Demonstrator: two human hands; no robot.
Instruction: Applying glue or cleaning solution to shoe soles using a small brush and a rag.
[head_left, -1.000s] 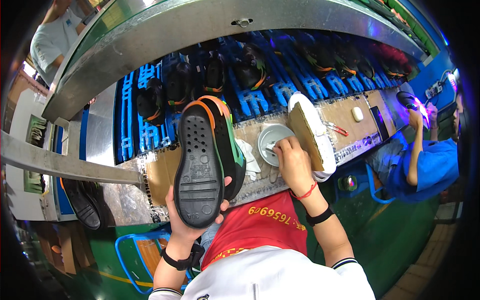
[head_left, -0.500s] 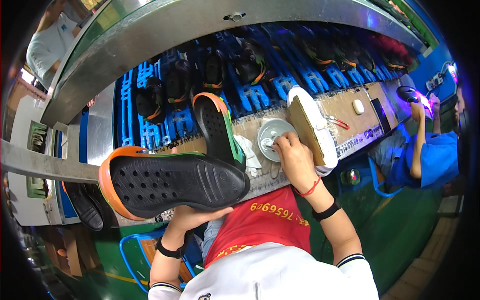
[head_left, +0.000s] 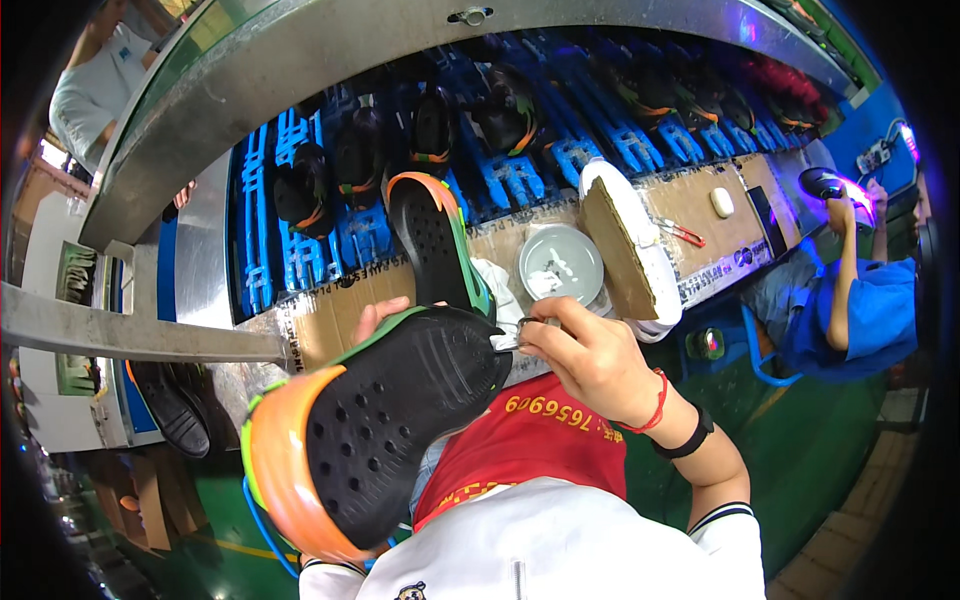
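Head view: the black shoe (head_left: 440,350) is held before the red apron (head_left: 575,450); probably light, flexible; grip its sidewalls. Left hand (head_left: 380,316): mostly hidden behind it; finger closure cannot be told. Right hand (head_left: 592,362): fingertips pinched on a small white piece (head_left: 503,342) at the shoe's end. Beyond: grey bowl (head_left: 588,266).

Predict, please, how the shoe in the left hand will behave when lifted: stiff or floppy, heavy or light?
The shoe would probably stay fairly stiff, as it shows no visible sag in the left hand. It may be light for its size: its black sole looks perforated, and one hand seems to support it. Its glossy orange toe might be slippery.
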